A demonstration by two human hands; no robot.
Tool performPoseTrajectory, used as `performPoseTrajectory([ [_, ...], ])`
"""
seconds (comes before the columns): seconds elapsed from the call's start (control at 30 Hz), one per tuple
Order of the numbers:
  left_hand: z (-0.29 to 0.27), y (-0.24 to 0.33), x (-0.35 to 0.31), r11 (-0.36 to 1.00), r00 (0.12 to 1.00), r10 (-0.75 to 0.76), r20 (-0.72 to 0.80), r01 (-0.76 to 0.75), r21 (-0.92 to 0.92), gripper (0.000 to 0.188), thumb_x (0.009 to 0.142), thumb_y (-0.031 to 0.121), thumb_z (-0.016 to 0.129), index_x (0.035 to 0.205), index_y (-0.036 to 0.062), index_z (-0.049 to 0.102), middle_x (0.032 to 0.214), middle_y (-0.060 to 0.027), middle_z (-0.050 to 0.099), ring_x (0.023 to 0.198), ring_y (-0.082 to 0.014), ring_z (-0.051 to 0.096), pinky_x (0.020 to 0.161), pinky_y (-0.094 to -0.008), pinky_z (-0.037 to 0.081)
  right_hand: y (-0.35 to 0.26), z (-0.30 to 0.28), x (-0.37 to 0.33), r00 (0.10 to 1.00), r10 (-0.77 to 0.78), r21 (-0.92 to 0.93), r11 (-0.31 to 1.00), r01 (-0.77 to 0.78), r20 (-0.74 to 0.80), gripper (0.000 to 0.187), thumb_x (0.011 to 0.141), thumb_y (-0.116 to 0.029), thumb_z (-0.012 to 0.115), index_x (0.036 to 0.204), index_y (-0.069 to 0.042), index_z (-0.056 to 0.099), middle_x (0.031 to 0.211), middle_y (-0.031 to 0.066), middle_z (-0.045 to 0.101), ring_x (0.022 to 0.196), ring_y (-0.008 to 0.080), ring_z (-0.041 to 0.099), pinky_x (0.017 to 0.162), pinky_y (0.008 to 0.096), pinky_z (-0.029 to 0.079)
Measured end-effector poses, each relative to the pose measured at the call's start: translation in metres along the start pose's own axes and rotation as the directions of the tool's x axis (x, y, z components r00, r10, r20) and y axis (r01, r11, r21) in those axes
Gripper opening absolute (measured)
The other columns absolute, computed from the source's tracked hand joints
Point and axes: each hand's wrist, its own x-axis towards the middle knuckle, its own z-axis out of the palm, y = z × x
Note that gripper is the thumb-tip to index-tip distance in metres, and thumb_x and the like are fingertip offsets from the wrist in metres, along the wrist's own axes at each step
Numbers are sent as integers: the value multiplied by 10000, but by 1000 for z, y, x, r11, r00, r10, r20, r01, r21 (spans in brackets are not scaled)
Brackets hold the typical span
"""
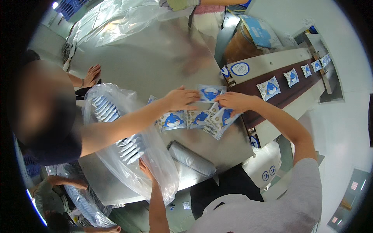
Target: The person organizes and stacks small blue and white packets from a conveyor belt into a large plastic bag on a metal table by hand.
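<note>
My right hand grips a few small white and blue packets at the table's right side, its fingers curled over their top ends. Lying alongside are more packets in a row. The person on the left reaches across, and that person's hand rests by the upper packet. At the lower left stands a large clear plastic bag with packets stacked in rows. Against the near row lies my left hand, its visible fingers stretched out; the thumb side is partly hidden.
To the right a dark conveyor belt carries a line of packets. A grey plastic roll lies near the table's front edge. Clear film covers the far left of the metal table. A gloved hand shows at the top.
</note>
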Motion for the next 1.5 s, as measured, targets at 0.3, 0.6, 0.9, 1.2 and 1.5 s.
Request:
performPoseTrajectory([
  [0.3,16,-10,0,991,992,-119,30,121,-55,647,828,260,574,1381,57,305,1369,-167,321,1230,-363,332,995,-458,315,-27,56,48,929,-22,201,978,-57,368,1048,414,-518,839,1208,57,467,1308,158,420,1214,336,403,1010,426,329],
  [0.6,-1,0,4,991,997,-19,75,9,135,542,853,146,482,1370,64,345,1380,-119,361,1263,-310,351,1002,-466,301,-143,98,27,888,383,349,820,-453,254,1012,535,-600,773,1269,22,462,1371,296,305,1239,439,372,1040,466,325],
  [0.9,-10,5,5,996,999,20,25,-22,83,531,847,114,521,1356,104,373,1326,-114,407,1239,-308,376,995,-450,314,-236,95,26,700,714,-10,700,-714,-19,1014,471,-458,820,1278,-21,391,1184,129,500,1093,332,483,990,542,284],
  [1.2,-9,4,9,999,999,-21,40,22,-28,640,799,170,586,1380,68,337,1350,-140,394,1219,-329,378,983,-457,318,-194,70,48,737,674,87,732,-675,46,930,527,-397,830,1238,26,404,1058,185,586,982,351,586,857,404,471],
  [1.5,0,-9,-10,975,996,82,14,-78,-207,559,752,144,594,1280,32,447,1286,-128,452,1209,-319,394,984,-428,350,-313,24,242,987,94,957,249,-151,132,995,536,-312,865,1318,15,345,1200,123,539,1116,241,516,960,373,388],
])
